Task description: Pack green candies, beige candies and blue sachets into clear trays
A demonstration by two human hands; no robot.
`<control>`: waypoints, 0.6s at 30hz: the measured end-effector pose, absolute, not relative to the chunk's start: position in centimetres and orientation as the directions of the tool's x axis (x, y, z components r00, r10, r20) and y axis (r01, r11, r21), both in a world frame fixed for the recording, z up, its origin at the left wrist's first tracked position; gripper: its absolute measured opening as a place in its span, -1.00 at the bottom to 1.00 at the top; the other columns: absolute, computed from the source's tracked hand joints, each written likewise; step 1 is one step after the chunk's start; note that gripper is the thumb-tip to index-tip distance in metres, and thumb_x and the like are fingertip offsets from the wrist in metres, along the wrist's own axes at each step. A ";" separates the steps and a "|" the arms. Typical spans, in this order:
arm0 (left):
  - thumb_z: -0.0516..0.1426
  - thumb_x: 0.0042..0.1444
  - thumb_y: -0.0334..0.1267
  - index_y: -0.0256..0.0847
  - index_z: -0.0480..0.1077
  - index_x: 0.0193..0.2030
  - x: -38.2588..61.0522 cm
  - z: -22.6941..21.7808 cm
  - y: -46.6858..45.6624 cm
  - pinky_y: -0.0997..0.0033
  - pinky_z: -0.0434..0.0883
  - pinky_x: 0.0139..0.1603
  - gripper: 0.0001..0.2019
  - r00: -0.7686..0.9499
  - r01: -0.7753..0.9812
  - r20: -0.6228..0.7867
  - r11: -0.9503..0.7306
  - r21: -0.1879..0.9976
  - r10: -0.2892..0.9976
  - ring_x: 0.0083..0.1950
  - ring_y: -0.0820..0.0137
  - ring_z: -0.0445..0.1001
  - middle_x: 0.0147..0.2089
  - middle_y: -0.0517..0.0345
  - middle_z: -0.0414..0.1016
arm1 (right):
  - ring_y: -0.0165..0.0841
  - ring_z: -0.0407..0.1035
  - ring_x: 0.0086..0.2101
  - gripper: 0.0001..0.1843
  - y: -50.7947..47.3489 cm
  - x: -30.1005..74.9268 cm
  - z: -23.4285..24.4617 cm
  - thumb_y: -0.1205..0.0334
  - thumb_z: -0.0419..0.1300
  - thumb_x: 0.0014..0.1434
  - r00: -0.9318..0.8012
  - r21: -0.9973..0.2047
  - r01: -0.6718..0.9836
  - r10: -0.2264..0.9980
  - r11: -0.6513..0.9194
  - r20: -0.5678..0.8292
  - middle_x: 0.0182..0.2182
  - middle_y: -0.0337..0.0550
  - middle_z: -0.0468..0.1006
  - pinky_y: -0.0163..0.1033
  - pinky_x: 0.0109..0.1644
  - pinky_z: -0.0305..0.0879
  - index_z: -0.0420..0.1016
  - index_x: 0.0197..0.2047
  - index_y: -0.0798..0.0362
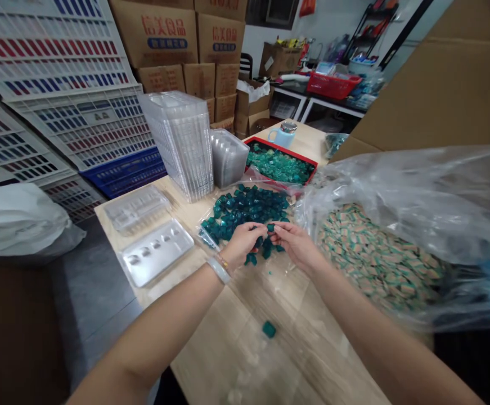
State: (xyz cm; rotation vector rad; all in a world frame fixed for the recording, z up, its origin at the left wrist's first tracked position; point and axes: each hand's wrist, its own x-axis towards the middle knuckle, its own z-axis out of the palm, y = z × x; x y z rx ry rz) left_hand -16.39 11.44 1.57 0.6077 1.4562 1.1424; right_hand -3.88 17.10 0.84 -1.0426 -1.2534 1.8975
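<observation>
Pale wood-grained table (pixel 245 315) bears one heap of glossy teal faceted blocks (pixel 248 203), before which, mid-frame, the right hand (pixel 297 244) pinches one small dark-green block (pixel 270 227), best held lightly and steadily, the left hand (pixel 240 243) beside it, grip impossible to tell.

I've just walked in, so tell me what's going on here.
A person's right hand pinches a small, glossy dark-green piece; the left hand is close beside it, its hold unclear. Both are at the near edge of a heap of chunky dark-teal pieces on a pale wooden table. One loose green block lies nearer the person, and a clear plastic tray sits left of the heap.
</observation>
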 end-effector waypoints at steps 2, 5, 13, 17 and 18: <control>0.11 -0.09 -0.23 -0.26 0.39 -0.31 -15.6 1.3 10.6 0.62 0.15 -0.64 -0.80 -0.266 -0.187 -0.401 0.361 0.914 0.877 -0.52 0.56 0.23 -0.47 0.21 0.33 | -0.53 0.27 -0.56 -0.67 15.9 -3.5 1.0 0.11 0.31 -0.24 -0.457 -0.946 -0.075 0.854 -0.314 -0.248 -0.57 -0.30 0.43 -0.37 -0.42 0.19 0.42 -0.38 0.11; 0.10 -0.09 -0.26 -0.27 0.40 -0.28 -14.8 1.0 9.2 0.61 0.14 -0.63 -0.79 -0.263 -0.129 -0.341 0.317 0.939 0.903 -0.56 0.58 0.21 -0.48 0.22 0.36 | -0.52 0.26 -0.57 -0.67 14.1 -2.9 1.4 0.08 0.30 -0.25 -0.413 -0.955 -0.087 0.882 -0.284 -0.225 -0.60 -0.30 0.42 -0.36 -0.44 0.19 0.42 -0.42 0.11; 0.10 -0.07 -0.31 -0.29 0.41 -0.36 -14.3 0.6 6.5 0.47 0.30 -0.25 -0.87 -0.365 0.244 0.036 0.058 0.968 0.930 -0.31 0.46 0.36 -0.36 0.14 0.44 | -0.56 0.16 -0.70 -0.65 11.3 -3.0 1.9 0.00 0.27 -0.22 -0.352 -0.897 -0.151 0.871 -0.414 -0.343 -0.71 -0.33 0.33 -0.40 -0.61 0.08 0.29 -0.60 0.11; 0.08 -0.04 -0.37 -0.26 0.37 -0.26 -14.9 0.7 6.3 0.48 0.31 -0.19 -0.83 -0.304 0.349 0.189 -0.075 0.934 0.934 -0.25 0.46 0.36 -0.29 0.13 0.42 | -0.58 0.09 -0.74 -0.68 11.3 -3.6 2.2 0.03 0.24 -0.15 -0.354 -0.860 -0.150 0.839 -0.487 -0.413 -0.75 -0.36 0.27 -0.42 -0.65 0.02 0.30 -0.57 0.12; 0.08 -0.04 -0.37 -0.26 0.37 -0.26 -15.1 0.7 6.3 0.49 0.31 -0.19 -0.84 -0.270 0.366 0.213 -0.105 0.925 0.939 -0.25 0.46 0.36 -0.29 0.14 0.41 | -0.58 0.08 -0.75 -0.69 11.2 -3.8 2.3 0.04 0.22 -0.12 -0.358 -0.851 -0.140 0.828 -0.506 -0.433 -0.76 -0.36 0.26 -0.42 -0.66 0.00 0.29 -0.58 0.12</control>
